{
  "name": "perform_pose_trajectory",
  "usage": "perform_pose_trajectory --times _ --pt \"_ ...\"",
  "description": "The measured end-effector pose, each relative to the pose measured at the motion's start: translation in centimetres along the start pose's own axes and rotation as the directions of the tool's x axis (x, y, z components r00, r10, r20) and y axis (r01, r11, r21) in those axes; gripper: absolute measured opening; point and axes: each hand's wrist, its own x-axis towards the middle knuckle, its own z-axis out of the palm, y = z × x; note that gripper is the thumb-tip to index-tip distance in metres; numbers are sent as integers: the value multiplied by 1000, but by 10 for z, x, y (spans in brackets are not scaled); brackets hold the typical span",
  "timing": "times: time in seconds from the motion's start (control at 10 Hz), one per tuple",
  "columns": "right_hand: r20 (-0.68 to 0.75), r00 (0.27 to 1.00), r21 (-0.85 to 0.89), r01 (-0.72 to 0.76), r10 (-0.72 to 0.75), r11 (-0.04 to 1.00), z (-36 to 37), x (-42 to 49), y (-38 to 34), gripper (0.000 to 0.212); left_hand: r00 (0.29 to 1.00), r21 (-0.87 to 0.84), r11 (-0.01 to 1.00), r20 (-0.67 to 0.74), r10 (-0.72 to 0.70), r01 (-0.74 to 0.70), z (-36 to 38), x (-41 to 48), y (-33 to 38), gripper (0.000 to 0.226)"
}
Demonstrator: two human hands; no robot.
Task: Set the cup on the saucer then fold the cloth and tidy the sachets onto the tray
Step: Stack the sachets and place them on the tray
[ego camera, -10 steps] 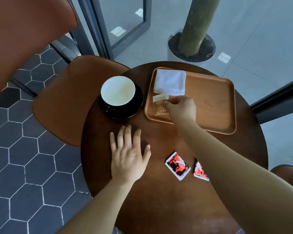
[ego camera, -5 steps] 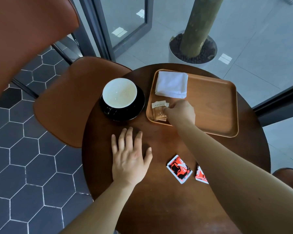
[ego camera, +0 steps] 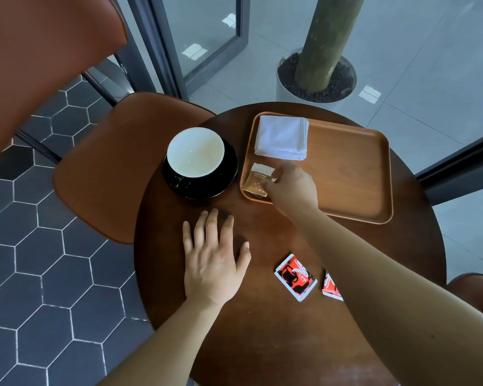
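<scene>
right hand pinches a brown sachet in the near-left corner of the tray.
head view: left hand lies flat on the surface, fingers spread. the cup sits on the saucer, left of the tray. the folded cloth lies in the tray's far-left corner. two red sachets lie on the surface, one partly under the right forearm.

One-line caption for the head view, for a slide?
Right hand holds brown sachet on tray; left hand rests on table.
</scene>
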Motion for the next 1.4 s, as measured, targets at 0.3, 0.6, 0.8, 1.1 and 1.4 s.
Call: perform_pose_trajectory --times 0.3,0.6,0.8,1.1,1.4 --pt "31 999 -19 42 -42 999 -5 0 0 37 1000 5 1000 -2 2 -2 -1 0 1 57" --pt "61 996 -4 63 -63 998 -5 1 0 37 1000 0 1000 1 2 -2 -2 0 0 58" --pt "6 998 85 59 -59 995 -13 -10 7 30 1000 -10 1000 3 7 -7 -2 0 0 57" --pt "-88 995 261 62 -41 963 -47 -63 47 12 993 -118 991 106 -51 64 -22 5 8 53" --pt "-26 999 246 -39 47 969 -70 -113 113 15 957 -273 948 191 218 -161 -54 -16 54 47"
